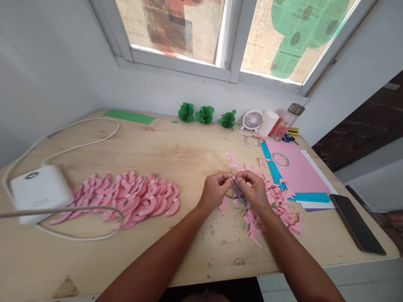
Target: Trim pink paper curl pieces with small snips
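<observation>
My left hand (217, 187) and my right hand (253, 189) meet over the right half of the table, thumbs and forefingers pinched together. A tiny pale thing shows between the fingertips, too small to name. Under the hands lies a pair of scissors (241, 196), partly hidden by the fingers. A curved pink paper piece (231, 159) sits just beyond the fingertips. Pink paper scraps (285, 205) are scattered around and beneath my right wrist. Left of my hands, a heap of curved pink paper strips (141, 199) with small white patches overlaps in rows.
A white power bank (40, 191) with a looping cable stands at left. Green paper balls (205, 114), a small fan (252, 120) and a bottle (287, 122) line the back. At right lie pink sheets (305, 167), a tape roll (280, 160) and a phone (357, 223).
</observation>
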Demonstrator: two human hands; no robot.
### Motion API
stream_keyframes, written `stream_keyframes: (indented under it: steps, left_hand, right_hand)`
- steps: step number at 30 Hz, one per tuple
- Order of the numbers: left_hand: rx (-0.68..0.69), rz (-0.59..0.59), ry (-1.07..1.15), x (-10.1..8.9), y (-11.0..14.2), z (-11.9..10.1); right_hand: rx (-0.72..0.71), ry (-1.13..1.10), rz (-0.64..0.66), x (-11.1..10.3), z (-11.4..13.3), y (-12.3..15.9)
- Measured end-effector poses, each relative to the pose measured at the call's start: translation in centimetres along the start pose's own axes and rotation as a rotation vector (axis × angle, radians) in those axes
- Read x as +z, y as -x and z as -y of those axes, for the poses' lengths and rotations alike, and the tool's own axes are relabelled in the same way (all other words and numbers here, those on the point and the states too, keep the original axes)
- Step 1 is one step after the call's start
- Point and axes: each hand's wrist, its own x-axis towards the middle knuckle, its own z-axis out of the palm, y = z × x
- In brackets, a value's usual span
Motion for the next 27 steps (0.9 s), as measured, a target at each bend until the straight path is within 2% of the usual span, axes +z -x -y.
stream_keyframes:
  steps: [13, 23, 27]
  left_hand:
    - [-0.057, -0.03, 0.064, 0.05, -0.1, -0.01]
    - [-0.042, -0.04, 0.065, -0.03, -0.19, 0.15]
    - [-0.058, -0.047, 0.062, -0.19, -0.32, 0.38]
  right_hand:
    - [-0.056, 0.016, -0.005, -0.13, 0.08, -0.06]
    - [-0.324, 0.285, -0.055, -0.13, 0.11, 0.12]
    - [-0.36, 0.33, -0.072, -0.16, -0.04, 0.2]
